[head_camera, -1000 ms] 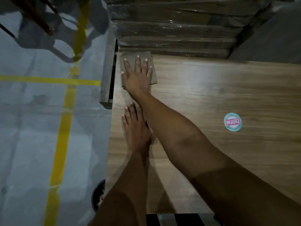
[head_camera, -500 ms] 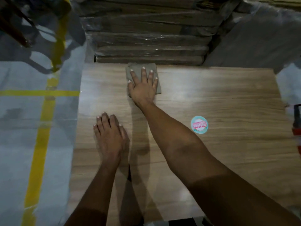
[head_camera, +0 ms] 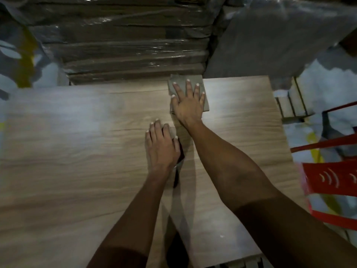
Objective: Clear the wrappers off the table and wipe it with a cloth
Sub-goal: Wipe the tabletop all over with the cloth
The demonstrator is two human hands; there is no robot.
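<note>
Wood-grain table (head_camera: 77,151) fills most of what we see from the head camera, pale with a soft glare on the left half. Our right hand (head_camera: 188,105) is flat on the cloth (head_camera: 201,84), fingers straight and spread, palm pressing it down; the cloth is a folded grey-brown square sitting right at the far edge of the table, toward the right side. Our left hand (head_camera: 161,146) lies flat on the bare wood just in front of the right one, fingers straight and close together, holding nothing, and there's something dark peeking out under its thumb side that we can't make out. The two forearms run nearly parallel, near each other but not touching. Behind the table there's a stack (head_camera: 125,41) of flat brown packs wrapped in shiny plastic, butted up against the far edge. Off the right edge we spot a red chair (head_camera: 328,176) and a couple of wooden slats (head_camera: 291,105). The floor (head_camera: 328,84) is pale with yellow lines, pretty blurry.
</note>
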